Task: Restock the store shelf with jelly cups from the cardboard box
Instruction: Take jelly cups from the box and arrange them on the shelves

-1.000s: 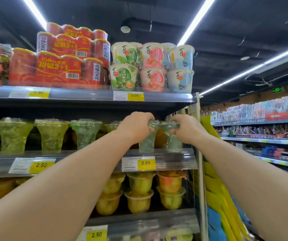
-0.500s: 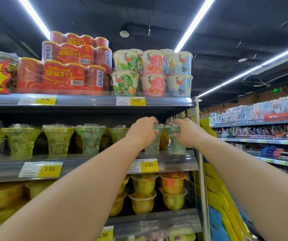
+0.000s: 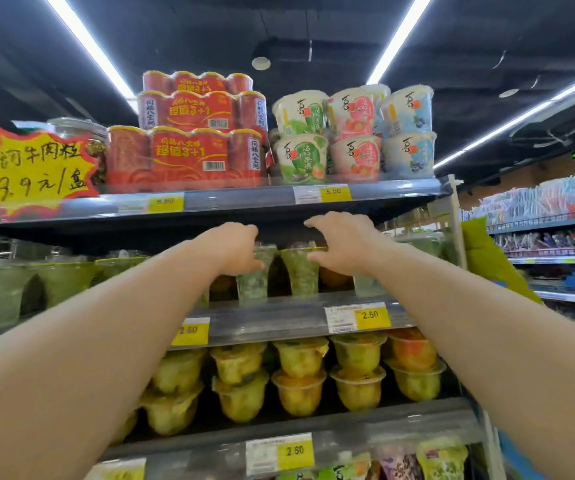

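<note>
In my head view, the left jelly cup (image 3: 256, 282) and the right jelly cup (image 3: 300, 275) stand upright just beside each other on the middle shelf (image 3: 272, 318), under the top shelf (image 3: 244, 199). My left hand (image 3: 234, 249) curls its fingers over the left jelly cup's side, but I cannot tell whether it grips. My right hand (image 3: 345, 244) is loose, its thumb lifted clear and its fingertips touching the right jelly cup.

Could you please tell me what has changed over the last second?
The right hand has opened its grip on the right jelly cup, which stands on the middle shelf. The left hand still lies against the left jelly cup; its grip is unclear. The red can packs stayed put.
</note>
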